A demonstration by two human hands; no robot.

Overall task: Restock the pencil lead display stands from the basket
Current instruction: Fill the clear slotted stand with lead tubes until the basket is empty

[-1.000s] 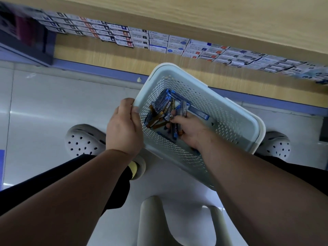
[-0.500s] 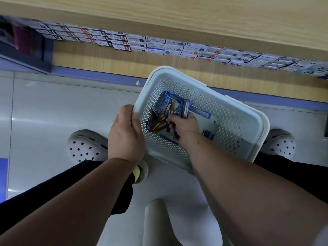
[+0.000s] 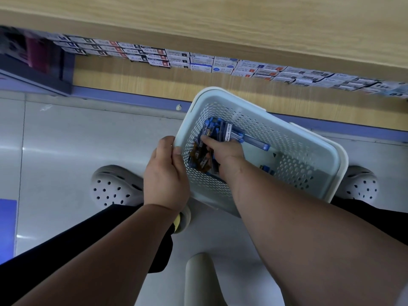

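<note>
Pale perforated plastic is forming the basket (image 3: 304,155), which is hanging tilted above the grey floor (image 3: 66,140), its far corner pointing toward the wooden shelf (image 3: 220,18). The left hand (image 3: 165,173) is gripping the basket's left rim, thumb lying over the edge and the other fingers hidden beneath. The right hand (image 3: 225,153) is reaching inside, and its fingers (image 3: 207,139) are curling round a bunch of lead cases (image 3: 217,131), blue ones and a few amber ones, crowding against the left wall. Those cases are lying with their long axes roughly along that wall, blue ends sticking out past the fingers toward the shelf. How many the hand is truly holding I cannot tell; some may only be resting under the palm.

One long blue case (image 3: 256,144) is lying apart on the basket's bottom, just right of the hand, its length running toward the right wall. A smaller blue piece (image 3: 267,167) is sitting beside the right wrist.

The right hand is the nearer one to everything loose, the left being busy as support. By my judgement the gathering is under way, and the bunch is wanting a lift out along its own length, toward the row of small boxes (image 3: 198,62) lining the shelf edge. No display stand is showing plainly.
</note>
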